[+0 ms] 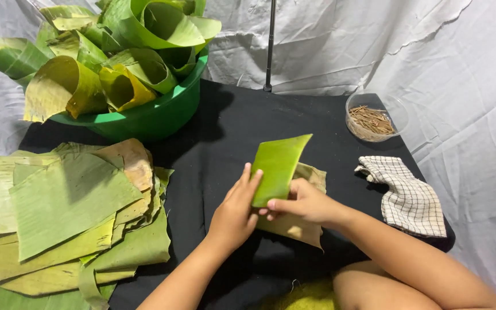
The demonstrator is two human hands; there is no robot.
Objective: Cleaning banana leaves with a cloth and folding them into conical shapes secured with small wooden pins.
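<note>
Folding a leaf at the bench (213,132).
Both hands grip one green leaf piece (278,163): left hand (235,213) flat against its edge, right hand (301,202) pinching its lower end.

Leaves, sticks and a cloth on a black surface (225,123)

A green basin (144,117) of curled leaves (116,51) stands at the back left, a flat leaf pile (64,212) before it. At the right, a clear bowl (394,106) of thin sticks (372,120) sits behind a checked cloth (409,198).
</note>
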